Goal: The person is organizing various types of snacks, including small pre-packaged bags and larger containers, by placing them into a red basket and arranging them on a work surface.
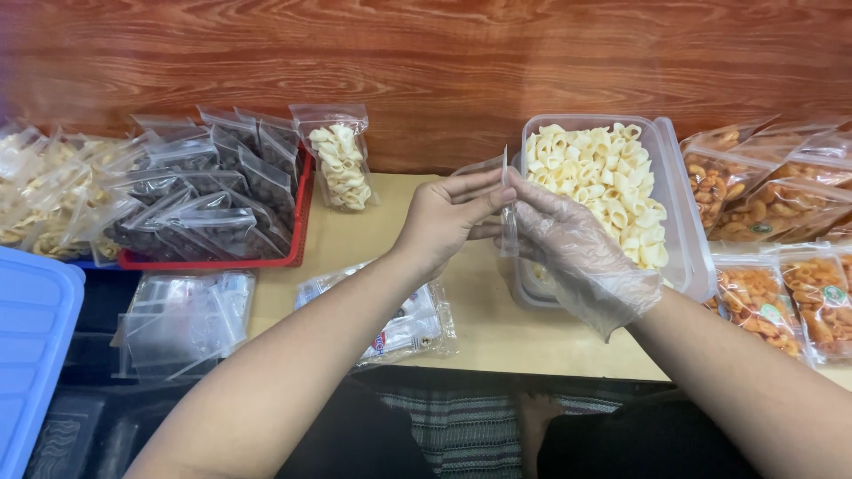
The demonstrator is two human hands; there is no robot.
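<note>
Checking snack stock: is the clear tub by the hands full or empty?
Nearly full: the clear tub has no lid on and pale curled snacks fill it close to the rim.

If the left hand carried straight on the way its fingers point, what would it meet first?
Probably the gloved right hand, which already pinches the same small clear bag as the left hand; beyond it sits the tub of pale snacks.

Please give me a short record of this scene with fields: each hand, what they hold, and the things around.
left hand: bare, pinching the clear bag
right hand: in a thin clear glove, on the same bag
bag: empty, held upright above the table
tub: clear, full of pale shell snacks
red tray: bags of dark snacks
far right: orange snack bags
near left: empty bag stack
</note>
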